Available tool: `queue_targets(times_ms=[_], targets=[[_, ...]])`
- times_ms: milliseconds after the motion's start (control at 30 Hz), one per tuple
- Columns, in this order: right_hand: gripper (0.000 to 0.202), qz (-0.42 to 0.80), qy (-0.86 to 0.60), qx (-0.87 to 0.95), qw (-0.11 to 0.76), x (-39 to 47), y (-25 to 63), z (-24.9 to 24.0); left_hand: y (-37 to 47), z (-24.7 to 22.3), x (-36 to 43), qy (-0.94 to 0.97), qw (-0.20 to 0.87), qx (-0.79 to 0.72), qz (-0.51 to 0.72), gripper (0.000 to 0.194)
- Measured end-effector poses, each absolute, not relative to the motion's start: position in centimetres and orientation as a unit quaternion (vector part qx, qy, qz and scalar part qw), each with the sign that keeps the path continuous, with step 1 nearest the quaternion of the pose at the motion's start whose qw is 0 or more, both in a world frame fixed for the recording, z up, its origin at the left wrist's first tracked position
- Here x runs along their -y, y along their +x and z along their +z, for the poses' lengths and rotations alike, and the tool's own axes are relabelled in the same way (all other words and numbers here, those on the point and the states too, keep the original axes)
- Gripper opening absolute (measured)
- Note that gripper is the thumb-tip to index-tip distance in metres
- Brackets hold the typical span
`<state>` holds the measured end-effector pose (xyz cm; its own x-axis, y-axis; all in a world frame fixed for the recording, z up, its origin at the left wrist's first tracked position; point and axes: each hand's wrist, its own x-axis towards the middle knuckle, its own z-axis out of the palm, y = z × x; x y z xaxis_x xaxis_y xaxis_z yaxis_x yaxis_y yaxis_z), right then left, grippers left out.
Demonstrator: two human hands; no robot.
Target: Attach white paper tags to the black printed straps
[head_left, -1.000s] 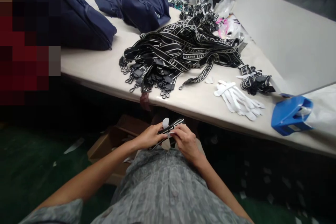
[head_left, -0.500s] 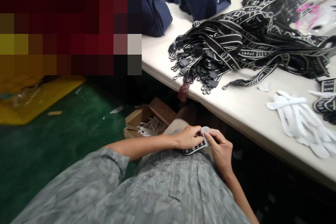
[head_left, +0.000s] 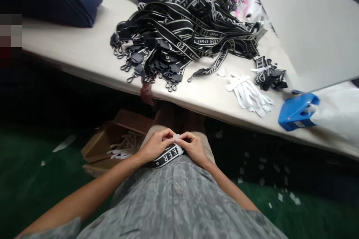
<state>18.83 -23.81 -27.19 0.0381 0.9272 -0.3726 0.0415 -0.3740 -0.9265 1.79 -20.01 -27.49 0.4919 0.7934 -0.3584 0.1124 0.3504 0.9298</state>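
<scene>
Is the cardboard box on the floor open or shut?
Open: the cardboard box has its flap up, with white strips showing inside, beside the left hand.

One view only — the camera on my head, tilted forward and steeply down. Nearest, at frame bottom: my lap and forearms, with my left hand (head_left: 155, 145) and right hand (head_left: 193, 147) close below the lens. Beyond my hands: the table (head_left: 84, 56) edge, crossing at a slant — farther off. No second view shares this scene.
</scene>
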Motion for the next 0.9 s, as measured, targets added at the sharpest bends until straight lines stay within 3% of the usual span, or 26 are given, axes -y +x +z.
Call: queue_targets(times_ms=[233,500,900], targets=[[0.036,0.598,-0.584,0.381,0.395,23.8,19.1,-27.7,2.0,-28.0,20.3,0.467,0.716,-0.461,0.240,0.028],[0.023,0.603,-0.576,0.424,0.355,23.8,19.6,-28.1,2.3,-27.9,20.5,0.496,0.641,-0.523,0.263,0.027],[0.028,0.582,-0.592,0.404,0.384,23.8,19.1,-28.6,2.5,-27.7,20.6,0.561,0.590,-0.516,0.265,0.028]])
